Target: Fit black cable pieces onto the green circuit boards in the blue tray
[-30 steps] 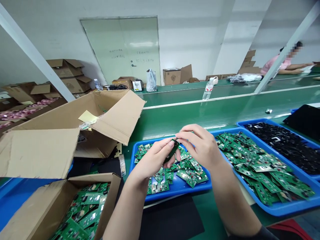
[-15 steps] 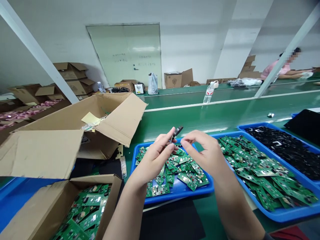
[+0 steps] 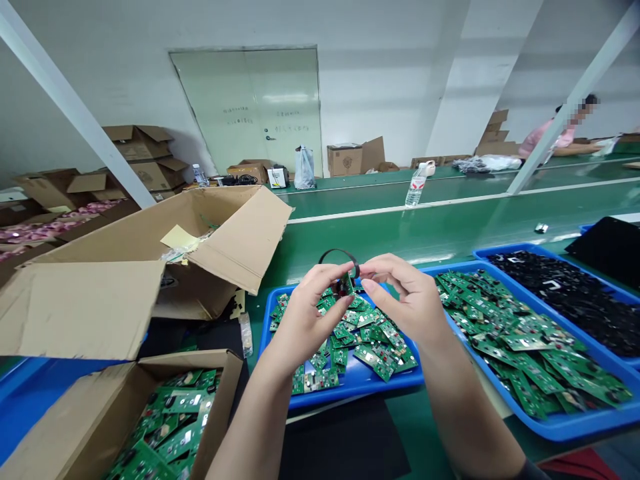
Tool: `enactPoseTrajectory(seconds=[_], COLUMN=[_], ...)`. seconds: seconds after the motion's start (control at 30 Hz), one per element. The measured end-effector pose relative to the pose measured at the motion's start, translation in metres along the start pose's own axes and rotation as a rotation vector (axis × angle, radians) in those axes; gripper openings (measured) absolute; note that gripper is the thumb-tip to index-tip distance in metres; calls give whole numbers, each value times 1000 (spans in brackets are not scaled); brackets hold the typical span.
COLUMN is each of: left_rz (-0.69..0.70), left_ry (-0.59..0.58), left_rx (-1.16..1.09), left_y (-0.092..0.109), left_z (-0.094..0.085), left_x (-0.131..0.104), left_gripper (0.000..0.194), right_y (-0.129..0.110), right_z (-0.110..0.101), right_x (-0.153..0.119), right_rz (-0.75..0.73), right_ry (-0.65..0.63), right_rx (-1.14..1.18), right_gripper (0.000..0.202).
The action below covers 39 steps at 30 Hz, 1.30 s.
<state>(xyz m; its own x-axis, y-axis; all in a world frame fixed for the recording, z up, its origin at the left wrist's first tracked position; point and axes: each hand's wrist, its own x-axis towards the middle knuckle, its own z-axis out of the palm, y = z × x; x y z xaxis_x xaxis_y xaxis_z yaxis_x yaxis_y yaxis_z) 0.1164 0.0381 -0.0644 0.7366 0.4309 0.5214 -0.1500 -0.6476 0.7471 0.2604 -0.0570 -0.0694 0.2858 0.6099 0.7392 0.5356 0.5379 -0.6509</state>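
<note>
Above the middle blue tray (image 3: 350,390), my left hand (image 3: 310,310) is closed on a small green circuit board (image 3: 349,283), seen edge-on and partly covered by my fingers. A thin black strip (image 3: 336,251), like a flat cable, arches over the fingers of that hand and comes down by the board. Pinched at the strip's near end are the fingertips of my right hand (image 3: 405,297). Whether the strip is joined to the board I cannot tell. Loose green circuit boards (image 3: 375,360) lie jumbled in the tray beneath both hands.
On the right a blue tray (image 3: 565,430) is heaped with circuit boards, beside a tray of black parts (image 3: 580,297). Open cardboard boxes (image 3: 75,307) stand on the left, the nearer holding boards. A bottle (image 3: 415,187) and, far right, a person (image 3: 565,137) are beyond.
The black piece between my hands now shows as a looped strip. My right fingertips have moved left to meet it, and the board in my left hand has turned into view.
</note>
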Motion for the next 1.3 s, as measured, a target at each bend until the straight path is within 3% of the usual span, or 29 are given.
enactPoseTrajectory(seconds=[0.17,0.4,0.67,0.8,0.9,1.0,1.13,1.3], left_rz=[87,86,145,205,313,438,561,612], left_ry=[58,53,126,280,364,381,354,357], left_rx=[148,-2,45,84,182,316,446,453], left_y=[0,-4,-4,-8,-8,-4,-1,-1], left_z=[1,0,2,-2,-6,-6,-1,4], left_x=[1,-1,0,1,2,3,4,5], left_gripper=[39,45,40,38,39,39,41,39], right_y=[-1,-4,-5,1,5,3,-7,-14], right_z=[0,1,-1,-15,-22,-19,-5,4], right_x=[1,0,-1,-1,-1,0,-1,-2], right_rz=[-30,-131,-121,-41,107,218,259,264], right_ry=[-35,-5,-50,-201,-111,-28,-102,-156], right_rx=[-21,-53,-61,-21,114,298,363,454], right_gripper=[8,13,17,30,29,19,19,21])
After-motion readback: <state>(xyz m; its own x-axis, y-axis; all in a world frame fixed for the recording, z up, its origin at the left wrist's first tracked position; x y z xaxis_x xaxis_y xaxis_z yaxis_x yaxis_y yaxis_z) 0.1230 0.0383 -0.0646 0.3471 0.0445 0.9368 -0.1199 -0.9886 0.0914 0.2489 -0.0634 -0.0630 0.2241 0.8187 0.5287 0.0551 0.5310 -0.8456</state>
